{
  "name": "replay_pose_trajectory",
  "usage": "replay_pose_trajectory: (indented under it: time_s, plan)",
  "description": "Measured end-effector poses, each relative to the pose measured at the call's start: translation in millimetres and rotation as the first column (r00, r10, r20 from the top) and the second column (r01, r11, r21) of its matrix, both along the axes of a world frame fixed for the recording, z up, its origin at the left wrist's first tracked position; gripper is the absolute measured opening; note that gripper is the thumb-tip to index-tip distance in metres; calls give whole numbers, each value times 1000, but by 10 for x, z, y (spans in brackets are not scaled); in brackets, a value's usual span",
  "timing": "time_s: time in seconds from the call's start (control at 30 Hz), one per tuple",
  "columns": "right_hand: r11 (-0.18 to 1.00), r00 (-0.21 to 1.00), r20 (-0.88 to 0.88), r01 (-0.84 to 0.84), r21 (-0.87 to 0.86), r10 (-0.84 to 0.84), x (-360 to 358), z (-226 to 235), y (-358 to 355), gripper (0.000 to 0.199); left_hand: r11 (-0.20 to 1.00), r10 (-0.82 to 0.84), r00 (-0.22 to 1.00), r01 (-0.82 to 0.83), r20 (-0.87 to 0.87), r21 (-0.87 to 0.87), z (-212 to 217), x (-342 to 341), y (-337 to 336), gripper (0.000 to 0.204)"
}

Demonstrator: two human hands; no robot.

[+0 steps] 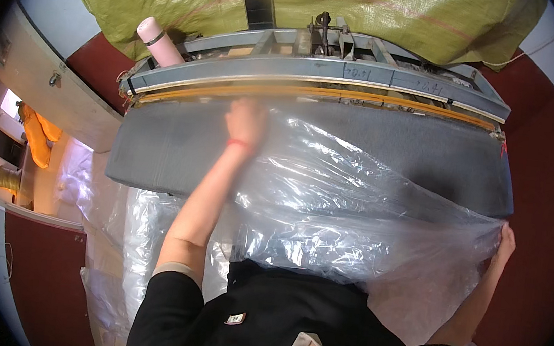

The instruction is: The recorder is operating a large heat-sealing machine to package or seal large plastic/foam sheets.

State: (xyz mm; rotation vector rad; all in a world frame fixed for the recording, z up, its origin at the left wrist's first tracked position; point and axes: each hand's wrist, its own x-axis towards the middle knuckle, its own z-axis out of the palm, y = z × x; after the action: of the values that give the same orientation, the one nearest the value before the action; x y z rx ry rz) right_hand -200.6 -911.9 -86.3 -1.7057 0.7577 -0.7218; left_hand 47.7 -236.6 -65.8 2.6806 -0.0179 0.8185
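A wide sheet of clear plastic film [328, 199] stretches between my hands, partly over a grey padded surface [173, 135]. My left hand [244, 121], with a red band at the wrist, is near the far edge of the padding. It is slightly blurred and closed, with the film's edge gathered at it. At the padding's near right corner, my right hand [505, 244] pinches the other end of that edge. From there the film hangs over the front, close to my black shirt [289, 316]. Wrinkles and bright reflections run across it.
Behind the padding runs a grey metal frame [288, 66] with orange strips [339, 96] along it. A pink bottle [159, 42] and a dark phone-like slab [259, 11] are at the frame. Yellow-green woven sheeting [389, 9] covers the back. More clear plastic [144, 247] hangs at the lower left.
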Motion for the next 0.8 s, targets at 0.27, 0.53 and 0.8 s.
replay_pose_trajectory:
  time_s: [0.27, 0.53, 0.8]
  plan:
    - [901, 972, 237, 92, -424, 12, 1964, -212, 157, 16, 777, 247, 936, -37, 251, -628, -152, 495, 771, 19]
    - [973, 930, 323, -111, -204, 174, 2957, -91, 1051, 17, 586, 228, 964, -22, 139, -810, -339, 669, 1695, 19]
    - [943, 950, 310, 72, -325, 35, 2956, -73, 910, 18, 612, 455, 871, -156, 184, -775, -354, 763, 1739, 18]
